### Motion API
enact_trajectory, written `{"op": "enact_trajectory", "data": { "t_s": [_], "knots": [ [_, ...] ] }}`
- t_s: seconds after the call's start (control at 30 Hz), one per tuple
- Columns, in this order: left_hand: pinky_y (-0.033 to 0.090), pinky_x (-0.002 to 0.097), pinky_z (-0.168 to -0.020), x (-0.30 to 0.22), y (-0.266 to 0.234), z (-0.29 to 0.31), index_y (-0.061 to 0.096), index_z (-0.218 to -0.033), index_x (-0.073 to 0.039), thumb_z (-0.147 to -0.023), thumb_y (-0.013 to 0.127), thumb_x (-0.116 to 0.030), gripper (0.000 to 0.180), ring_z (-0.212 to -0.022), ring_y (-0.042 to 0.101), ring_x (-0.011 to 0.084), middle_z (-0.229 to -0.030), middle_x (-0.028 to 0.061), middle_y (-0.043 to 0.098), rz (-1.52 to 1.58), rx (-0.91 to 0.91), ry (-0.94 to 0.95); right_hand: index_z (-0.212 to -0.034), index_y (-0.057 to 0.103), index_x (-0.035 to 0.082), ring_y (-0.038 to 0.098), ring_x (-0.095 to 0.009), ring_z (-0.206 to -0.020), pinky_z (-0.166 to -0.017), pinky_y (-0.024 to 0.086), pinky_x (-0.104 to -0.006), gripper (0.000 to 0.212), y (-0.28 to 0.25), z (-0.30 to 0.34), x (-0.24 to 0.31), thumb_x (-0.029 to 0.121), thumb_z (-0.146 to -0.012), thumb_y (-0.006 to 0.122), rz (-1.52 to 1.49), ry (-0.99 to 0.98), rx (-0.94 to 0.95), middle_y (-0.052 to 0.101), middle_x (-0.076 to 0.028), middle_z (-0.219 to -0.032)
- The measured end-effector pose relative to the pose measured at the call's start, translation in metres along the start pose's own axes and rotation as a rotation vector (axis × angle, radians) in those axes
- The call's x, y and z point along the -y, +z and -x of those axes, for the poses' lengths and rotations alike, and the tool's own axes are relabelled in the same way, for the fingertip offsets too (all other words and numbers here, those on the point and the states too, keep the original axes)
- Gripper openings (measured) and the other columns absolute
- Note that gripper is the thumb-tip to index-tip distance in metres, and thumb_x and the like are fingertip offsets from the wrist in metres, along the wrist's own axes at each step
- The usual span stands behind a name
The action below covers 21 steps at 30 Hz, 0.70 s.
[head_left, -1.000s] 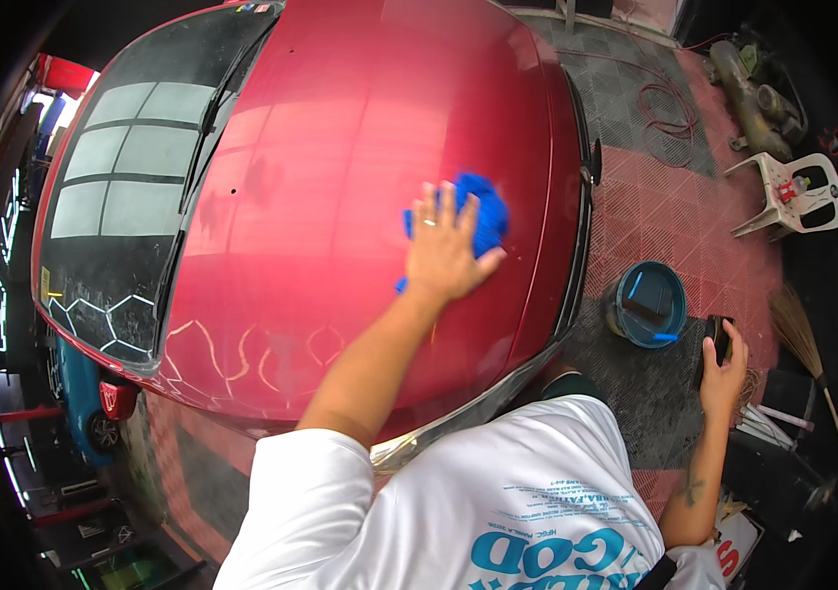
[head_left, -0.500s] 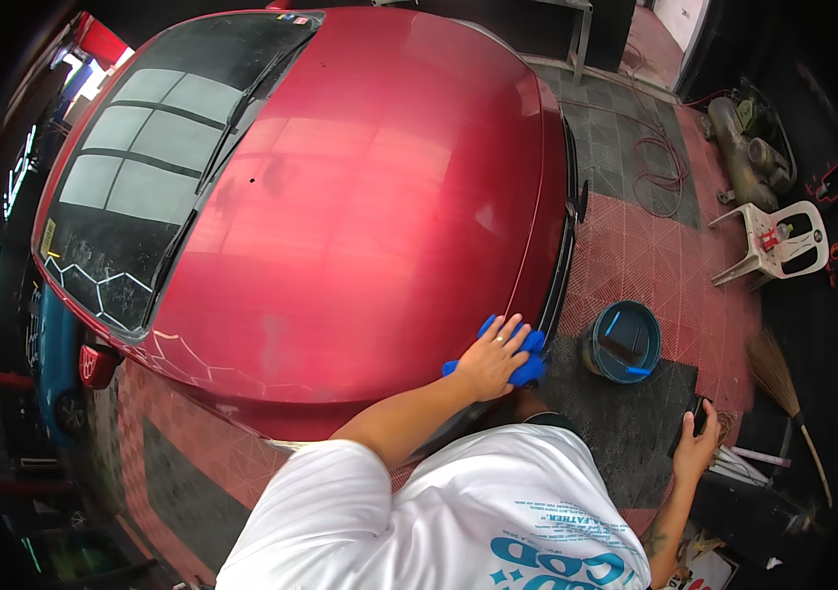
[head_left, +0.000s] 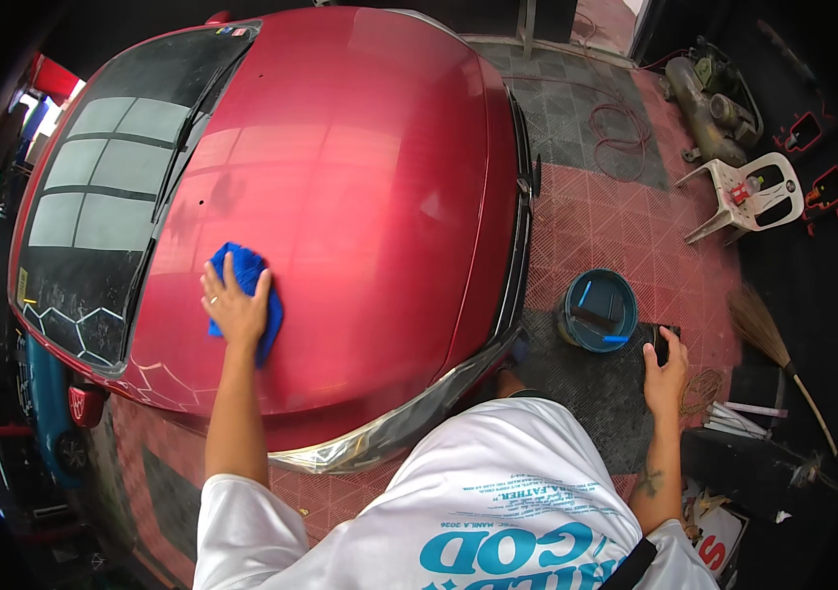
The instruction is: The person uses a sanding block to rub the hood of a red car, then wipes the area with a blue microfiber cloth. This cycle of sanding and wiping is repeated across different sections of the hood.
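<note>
My left hand (head_left: 238, 307) lies palm-down on a bright blue cloth (head_left: 267, 329), fingers spread, keeping it pressed to the red car hood (head_left: 360, 256). The spot is near the hood's windshield end, on the side closer to me. Part of the cloth is hidden under the palm. Out to the right, above the floor, my right hand (head_left: 666, 372) is curled with thumb and fingers around a small, dark, flat-looking object (head_left: 666, 338). Its kind is not plain against the dark mat.
A dark teal bucket (head_left: 565, 323) with blue-edged items inside stands on the floor beside the front bumper. Farther right are a white plastic chair (head_left: 751, 193), an air compressor (head_left: 706, 113), a broom (head_left: 763, 329) and a coiled red hose (head_left: 623, 140).
My left hand has slid the blue cloth from the hood's front edge leftward and farther up toward the windshield. My right hand still holds the dark object, slightly raised. The view has shifted.
</note>
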State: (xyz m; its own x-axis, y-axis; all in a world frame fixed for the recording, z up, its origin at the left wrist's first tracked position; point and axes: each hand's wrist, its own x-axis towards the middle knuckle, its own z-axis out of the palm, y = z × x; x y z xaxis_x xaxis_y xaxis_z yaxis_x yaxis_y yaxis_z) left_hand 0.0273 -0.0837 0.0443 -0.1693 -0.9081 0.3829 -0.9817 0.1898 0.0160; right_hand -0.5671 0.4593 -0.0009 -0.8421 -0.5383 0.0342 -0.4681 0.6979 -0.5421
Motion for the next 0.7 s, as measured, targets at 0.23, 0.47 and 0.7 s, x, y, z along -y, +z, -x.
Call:
{"op": "enact_trajectory", "data": {
  "t_s": [0.23, 0.47, 0.7],
  "knots": [
    [0.024, 0.0722, -0.143, -0.219, 0.047, -0.034, 0.059, -0.179, -0.022, -0.094, 0.088, -0.069, 0.102, -0.179, 0.032, 0.0508, -0.194, 0.0255, 0.037, 0.179, 0.063, 0.434, -0.158, 0.073, 0.008, 0.07, -0.042, -0.137, -0.12, 0.054, -0.052, 0.05, -0.006, -0.004, 0.011, 0.03, -0.114, 0.081, -0.009, 0.008, -0.016, 0.072, -0.022, -0.146],
    [0.018, 0.0708, -0.146, -0.389, 0.088, -0.028, 0.063, -0.176, -0.025, -0.095, 0.084, -0.074, 0.098, -0.183, 0.027, 0.0453, -0.197, 0.0198, 0.035, 0.14, 0.392, 0.861, -0.155, 0.074, 0.005, 0.071, -0.042, -0.138, -0.121, 0.053, -0.0501, 0.048, -0.036, 0.051, -0.026, 0.022, -0.111, 0.083, 0.069, 0.149, -0.064, 0.072, -0.022, -0.144],
    [0.017, 0.0726, -0.146, -0.428, 0.114, 0.099, 0.071, -0.166, -0.016, -0.101, 0.082, -0.061, 0.08, -0.182, 0.03, 0.046, -0.195, 0.0195, 0.038, -0.022, 0.54, 1.207, -0.156, 0.072, 0.006, 0.071, -0.042, -0.138, -0.122, 0.053, -0.0514, 0.051, -0.077, 0.108, -0.058, 0.023, -0.11, 0.083, 0.205, 0.302, -0.121, 0.072, -0.022, -0.145]
  ]
}}
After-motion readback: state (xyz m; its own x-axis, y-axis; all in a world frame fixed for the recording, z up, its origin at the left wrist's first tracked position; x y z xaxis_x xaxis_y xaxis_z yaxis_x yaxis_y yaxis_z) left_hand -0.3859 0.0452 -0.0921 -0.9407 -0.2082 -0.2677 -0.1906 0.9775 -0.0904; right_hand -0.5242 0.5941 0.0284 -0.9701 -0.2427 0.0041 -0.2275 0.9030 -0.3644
